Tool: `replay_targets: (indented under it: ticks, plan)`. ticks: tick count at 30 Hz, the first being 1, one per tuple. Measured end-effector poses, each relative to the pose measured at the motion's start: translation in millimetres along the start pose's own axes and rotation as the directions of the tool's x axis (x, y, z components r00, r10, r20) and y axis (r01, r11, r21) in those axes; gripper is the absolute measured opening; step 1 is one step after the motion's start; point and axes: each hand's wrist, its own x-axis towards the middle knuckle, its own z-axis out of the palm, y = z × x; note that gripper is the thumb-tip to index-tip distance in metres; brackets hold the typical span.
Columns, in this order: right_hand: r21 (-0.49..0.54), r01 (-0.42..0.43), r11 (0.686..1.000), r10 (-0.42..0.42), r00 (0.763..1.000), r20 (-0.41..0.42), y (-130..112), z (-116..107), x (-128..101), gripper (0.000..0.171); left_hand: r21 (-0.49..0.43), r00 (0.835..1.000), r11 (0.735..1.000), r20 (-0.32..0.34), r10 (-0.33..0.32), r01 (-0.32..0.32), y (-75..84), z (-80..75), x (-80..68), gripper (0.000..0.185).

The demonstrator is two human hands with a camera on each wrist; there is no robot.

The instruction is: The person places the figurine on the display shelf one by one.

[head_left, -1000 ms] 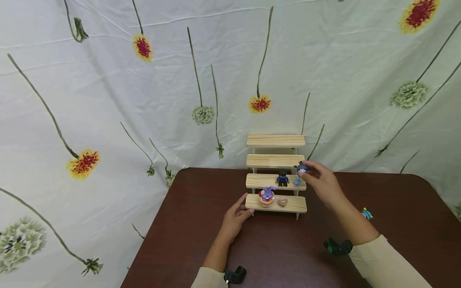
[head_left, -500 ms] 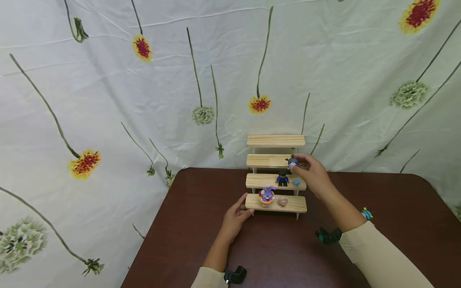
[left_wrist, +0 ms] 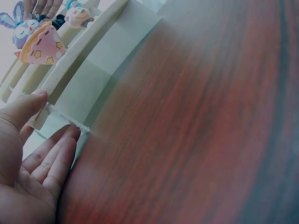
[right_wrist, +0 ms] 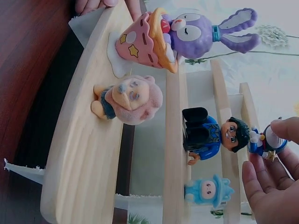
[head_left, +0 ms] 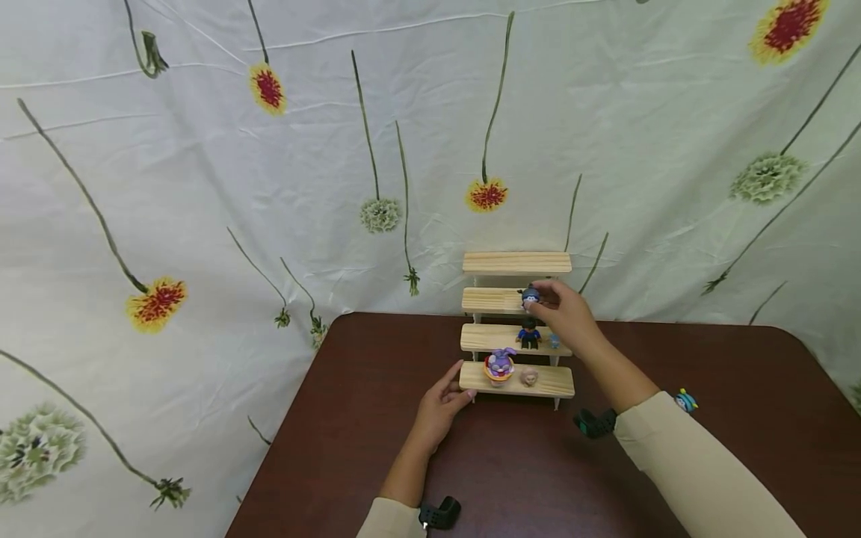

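While the left hand (head_left: 440,407) rests with relaxed, straight fingers against the left end of the lowest step of the pale wooden four-step display stand (head_left: 491,300), the right hand (head_left: 563,314) pinches a small round blue-and-white toy figure (head_left: 530,296) between thumb and fingertips. That right grip is closed on the figure and holds it at the third step up, toward the right half of the board; whether the figure touches the wood cannot be told. In the right wrist view the same figure (right_wrist: 264,141) sits between the thumb and fingers (right_wrist: 261,186), just beside the head of a black-haired toy man in a blue shirt (right_wrist: 210,133). That toy man stands on the second step, with a small light-blue toy creature (right_wrist: 208,190) near it on the same board. On the lowest step stand a purple long-eared rabbit in a pink star-patterned cup (right_wrist: 187,35) and a fuzzy tan toy animal (right_wrist: 128,99), close together. The stand rests on a dark brown wooden tabletop (head_left: 511,478), against a white cloth printed with flowers (head_left: 269,149). A small teal toy (head_left: 686,400) lies on the tabletop behind the right sleeve.
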Motion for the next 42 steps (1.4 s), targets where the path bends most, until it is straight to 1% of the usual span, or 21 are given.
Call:
replay_targets:
  ticks: [9,18,24,30,42]
  plan:
    - [-0.060,0.009,0.998,-0.009,1.000,-0.013,0.4,6.5,9.8,0.050,-0.014,1.000,1.000,0.000,-0.001,0.001,1.1,0.3,0.1,0.070]
    - [-0.115,-0.011,0.993,0.007,0.999,-0.035,-2.5,8.1,15.4,0.051,-0.006,1.000,1.000,-0.004,-0.002,0.002,1.6,1.6,-0.8,0.071]
    - [-0.112,-0.015,0.994,0.012,1.000,-0.027,-1.9,7.8,17.3,0.051,-0.006,1.000,1.000,-0.006,0.003,-0.003,2.3,1.8,-1.1,0.070]
    - [-0.116,-0.009,0.993,0.006,1.000,-0.023,-2.5,7.6,17.4,0.051,-0.004,1.000,1.000,-0.006,0.007,-0.007,-0.5,1.4,0.3,0.069]
    - [-0.121,-0.003,0.993,0.001,1.000,-0.012,-2.1,7.0,17.8,0.052,-0.006,1.000,1.000,-0.001,0.011,-0.011,-0.4,1.1,0.4,0.072]
